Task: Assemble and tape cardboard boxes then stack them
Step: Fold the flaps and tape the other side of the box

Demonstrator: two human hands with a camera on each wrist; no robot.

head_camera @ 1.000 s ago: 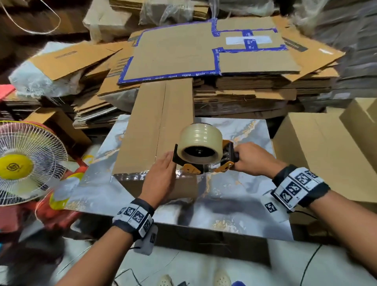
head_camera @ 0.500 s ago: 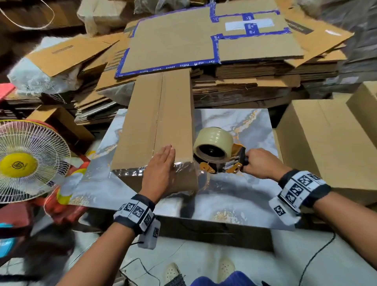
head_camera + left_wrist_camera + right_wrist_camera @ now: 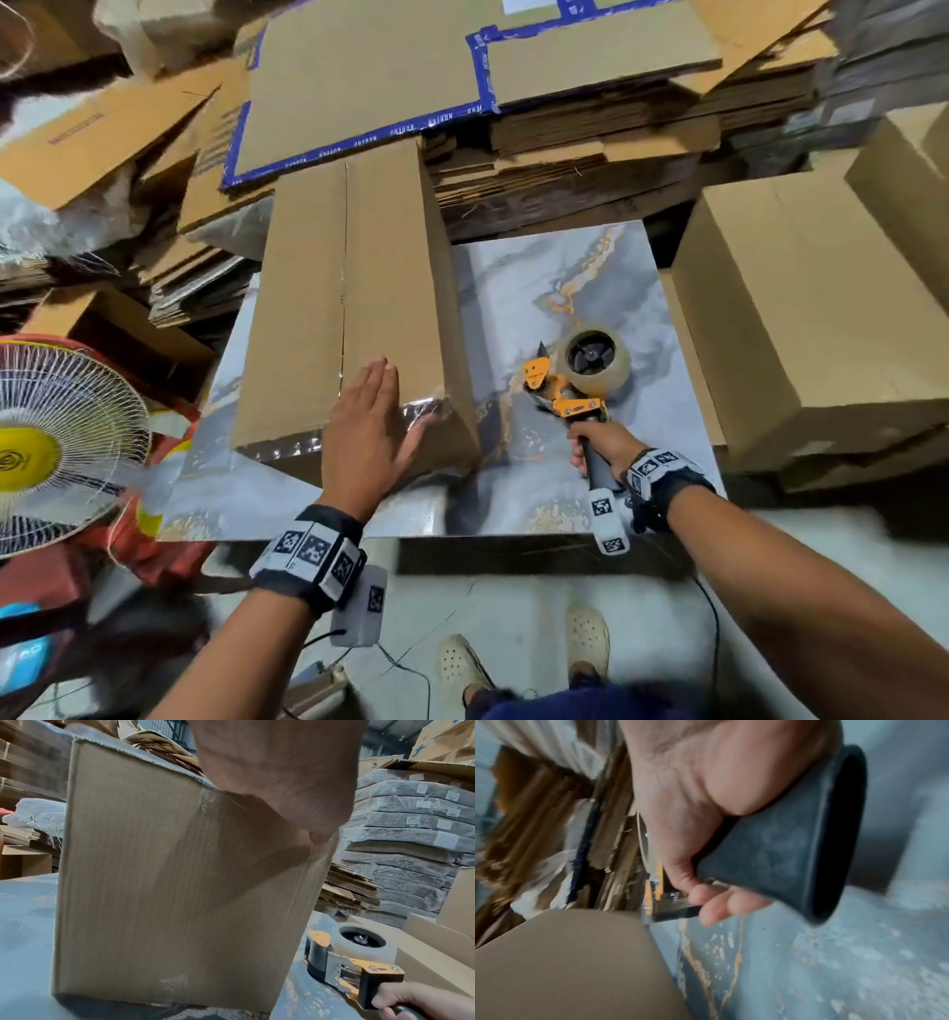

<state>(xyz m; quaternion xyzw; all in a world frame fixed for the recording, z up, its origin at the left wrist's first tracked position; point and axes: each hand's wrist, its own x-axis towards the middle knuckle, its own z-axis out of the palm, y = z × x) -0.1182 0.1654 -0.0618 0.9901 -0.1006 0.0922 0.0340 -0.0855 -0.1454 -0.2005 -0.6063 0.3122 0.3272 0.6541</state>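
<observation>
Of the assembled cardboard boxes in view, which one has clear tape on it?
The box on the marble table, under the left hand: tape along its near edge. The boxes at right show none.

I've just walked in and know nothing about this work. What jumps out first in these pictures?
A tall cardboard box stands on a marbled grey table, with shiny clear tape along its near top edge where the person's left hand presses flat. To its right, the right hand grips the black handle of an orange tape dispenser resting on the table. Behind lie heaps of flattened cardboard, and a white fan sits far left.
</observation>
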